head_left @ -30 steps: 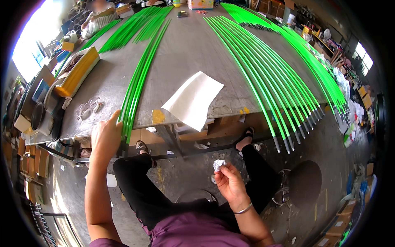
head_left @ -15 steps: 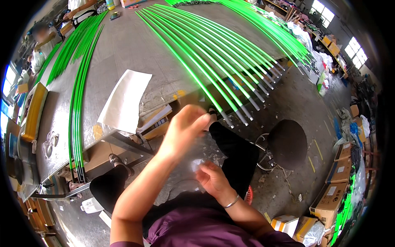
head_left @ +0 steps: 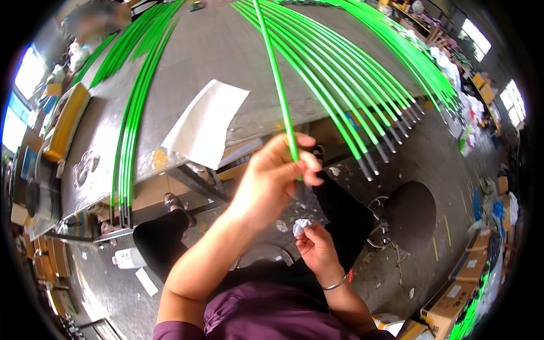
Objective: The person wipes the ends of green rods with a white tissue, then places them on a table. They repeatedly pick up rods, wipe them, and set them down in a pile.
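My left hand [head_left: 277, 167] is closed round the near end of a bright green rod [head_left: 279, 85], just past the table's front edge. That rod slants away over the table, and its dark tip [head_left: 301, 195] hangs below my fingers. Lower and to the right, my right hand [head_left: 318, 249] pinches a crumpled white wad [head_left: 301, 226], perhaps cloth or paper, apart from the rod. To the right of the held rod, several more green rods [head_left: 340, 93] lie fanned out, their grey-tipped ends jutting over the edge.
A white sheet [head_left: 207, 124] lies at the front edge of the grey table [head_left: 215, 51]. Green rod bundles rest at the left [head_left: 136, 113] and far right [head_left: 391, 51]. A dark round stool [head_left: 411, 212] stands right of my knee; cardboard boxes [head_left: 453, 303] sit lower right.
My left hand has moved right and taken hold of the nearest rod, drawing it away from the fan. My right hand has shifted slightly right with the white wad. The view has turned a little.
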Demonstrator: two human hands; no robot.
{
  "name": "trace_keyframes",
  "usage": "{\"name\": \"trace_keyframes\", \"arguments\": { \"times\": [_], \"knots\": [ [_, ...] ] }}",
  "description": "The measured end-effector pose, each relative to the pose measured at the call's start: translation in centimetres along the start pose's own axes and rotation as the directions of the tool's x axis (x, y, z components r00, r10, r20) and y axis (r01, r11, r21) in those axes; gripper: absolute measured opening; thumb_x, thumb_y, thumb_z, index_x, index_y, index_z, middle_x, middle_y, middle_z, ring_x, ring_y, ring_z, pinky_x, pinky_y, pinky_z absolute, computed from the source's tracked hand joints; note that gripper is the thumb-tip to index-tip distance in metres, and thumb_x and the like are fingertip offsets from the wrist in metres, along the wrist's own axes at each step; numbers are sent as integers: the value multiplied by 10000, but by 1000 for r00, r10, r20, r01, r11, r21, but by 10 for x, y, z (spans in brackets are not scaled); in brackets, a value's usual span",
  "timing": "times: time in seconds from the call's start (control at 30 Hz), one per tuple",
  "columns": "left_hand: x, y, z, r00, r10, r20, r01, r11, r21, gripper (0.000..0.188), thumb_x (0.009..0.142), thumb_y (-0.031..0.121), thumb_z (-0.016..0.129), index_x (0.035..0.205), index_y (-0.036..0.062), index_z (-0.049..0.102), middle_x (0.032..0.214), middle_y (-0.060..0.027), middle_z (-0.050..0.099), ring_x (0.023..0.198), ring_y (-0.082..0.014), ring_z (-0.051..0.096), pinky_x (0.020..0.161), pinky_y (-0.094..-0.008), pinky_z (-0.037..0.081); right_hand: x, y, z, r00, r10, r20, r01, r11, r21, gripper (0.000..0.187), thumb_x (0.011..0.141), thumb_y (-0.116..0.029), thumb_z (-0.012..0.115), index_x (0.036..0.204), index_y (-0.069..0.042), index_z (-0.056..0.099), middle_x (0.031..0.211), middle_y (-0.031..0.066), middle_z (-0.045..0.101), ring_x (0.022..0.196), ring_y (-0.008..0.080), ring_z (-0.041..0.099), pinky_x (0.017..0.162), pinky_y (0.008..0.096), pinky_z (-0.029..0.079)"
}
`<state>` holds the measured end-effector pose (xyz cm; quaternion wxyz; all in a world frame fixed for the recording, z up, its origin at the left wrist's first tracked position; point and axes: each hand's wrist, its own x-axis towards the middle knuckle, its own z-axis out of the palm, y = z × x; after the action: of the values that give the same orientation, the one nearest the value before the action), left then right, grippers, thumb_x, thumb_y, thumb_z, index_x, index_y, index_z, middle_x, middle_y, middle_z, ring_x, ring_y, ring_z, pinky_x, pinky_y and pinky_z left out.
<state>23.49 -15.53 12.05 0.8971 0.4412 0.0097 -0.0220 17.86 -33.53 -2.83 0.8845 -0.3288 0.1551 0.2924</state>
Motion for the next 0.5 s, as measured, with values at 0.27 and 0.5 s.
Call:
{"name": "trace_keyframes", "arguments": {
  "times": [0.27,0.5],
  "knots": [
    [19,101,-61,860,471,-198,-394,858,330,452,964,484,397,698,119,371,523,60,234,432,-51,183,394,-234,157,9,15,15,998,47,30,-46,999,-23,62,875,-51,590,859,-96,550,853,43,631,736,120,611,634,234,505],
    [28,82,-90,814,565,-136,-498,799,338,480,960,489,398,654,127,323,505,45,263,417,-52,210,377,-233,167,13,19,18,997,63,-40,-66,994,-84,80,874,-55,596,853,-91,527,813,40,617,700,114,604,634,229,503]
  ]
}}
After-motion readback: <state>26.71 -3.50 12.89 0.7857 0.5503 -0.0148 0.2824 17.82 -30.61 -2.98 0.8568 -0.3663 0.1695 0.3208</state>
